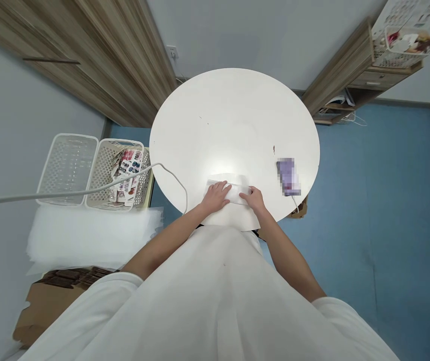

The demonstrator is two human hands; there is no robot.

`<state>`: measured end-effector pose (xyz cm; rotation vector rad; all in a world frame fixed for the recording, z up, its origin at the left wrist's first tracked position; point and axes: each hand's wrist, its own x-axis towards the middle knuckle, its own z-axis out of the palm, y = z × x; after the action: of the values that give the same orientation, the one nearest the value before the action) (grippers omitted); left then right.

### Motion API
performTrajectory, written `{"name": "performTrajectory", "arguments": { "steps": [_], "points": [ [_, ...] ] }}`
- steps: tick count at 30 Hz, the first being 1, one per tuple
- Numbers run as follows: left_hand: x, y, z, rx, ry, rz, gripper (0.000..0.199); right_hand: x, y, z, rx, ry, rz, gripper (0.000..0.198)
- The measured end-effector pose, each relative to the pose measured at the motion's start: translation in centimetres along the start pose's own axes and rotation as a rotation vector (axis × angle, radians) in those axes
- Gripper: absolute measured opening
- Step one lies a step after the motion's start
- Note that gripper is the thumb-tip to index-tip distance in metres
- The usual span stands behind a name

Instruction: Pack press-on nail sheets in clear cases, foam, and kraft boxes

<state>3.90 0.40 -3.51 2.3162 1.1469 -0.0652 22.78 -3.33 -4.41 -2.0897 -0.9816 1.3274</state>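
Note:
A thin white, partly see-through sheet or sleeve [235, 193], folded into a flat strip, lies near the front edge of the round white table [233, 115]. On its left end rests my left hand [216, 197], palm down with the fingers stretched out and somewhat apart. My right hand [253, 198] pinches the right end between thumb and fingers. More pale sheet material seems to extend beyond the strip, but it blends with the tabletop. Whether anything is wrapped inside cannot be made out.
A blurred purple phone-like object [288, 176] with a cable lies right of my hands. A pale cable [125, 179] crosses from the left. Beside the table stand white baskets [115, 143], one with printed cards, a stack of translucent sheets [90, 235] and brown cardboard [47, 306].

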Motion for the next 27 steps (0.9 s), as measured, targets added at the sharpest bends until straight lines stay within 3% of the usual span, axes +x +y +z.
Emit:
{"name": "performTrajectory", "arguments": {
  "steps": [7,13,18,23,27],
  "points": [
    [-1.4,-0.2,0.7,-0.001,-0.023,0.1,0.054,-3.5,1.4,0.6,0.024,0.133,0.024,0.024],
    [-1.2,-0.3,0.6,-0.037,-0.009,0.114,0.055,-3.6,-1.7,3.6,0.218,-0.002,-0.011,0.016],
    [-2.5,0.1,0.4,-0.071,0.096,0.152,0.067,-3.6,-2.5,4.8,0.117,-0.011,-0.054,0.025],
    [-4.1,0.3,1.0,-0.007,0.024,0.263,0.062,-3.2,-1.2,3.7,0.122,-0.079,-0.086,0.039],
    [-4.7,-0.4,1.6,0.035,0.016,0.282,0.056,-3.8,-0.2,2.3,-0.096,0.054,-0.209,0.043]
  ]
}}
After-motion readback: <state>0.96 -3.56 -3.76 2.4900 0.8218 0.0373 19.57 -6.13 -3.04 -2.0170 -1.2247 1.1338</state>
